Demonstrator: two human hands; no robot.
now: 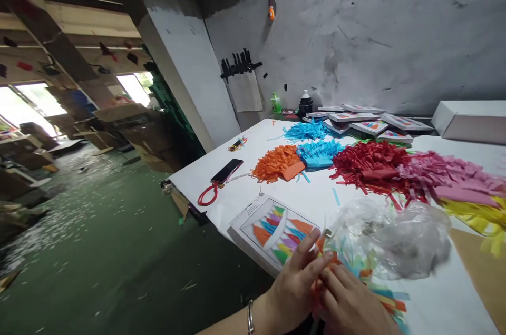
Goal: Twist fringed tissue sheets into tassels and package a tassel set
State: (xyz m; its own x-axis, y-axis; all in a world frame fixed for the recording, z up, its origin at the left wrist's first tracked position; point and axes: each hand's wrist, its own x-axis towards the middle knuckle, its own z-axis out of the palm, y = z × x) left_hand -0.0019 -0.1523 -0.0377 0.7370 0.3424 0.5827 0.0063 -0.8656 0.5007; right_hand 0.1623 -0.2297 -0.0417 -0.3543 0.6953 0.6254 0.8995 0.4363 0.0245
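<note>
My left hand (294,285) and my right hand (351,303) meet at the near edge of the white table (245,182), fingers pinched together on a bundle of coloured paper strips (381,298), mostly orange between the fingers. My left wrist wears a metal bracelet (250,316). Just beyond my left fingers lies a flat white box (272,232) printed with coloured fringe shapes. A crumpled clear plastic bag (391,240) sits right behind my hands.
Piles of fringed paper lie across the table: orange (276,163), blue (316,150), red (369,164), pink (450,174), yellow (480,216). A phone (226,170) with a red cord lies at the left. Stacked flat boxes (367,124) and bottles stand by the wall. Green littered floor lies left.
</note>
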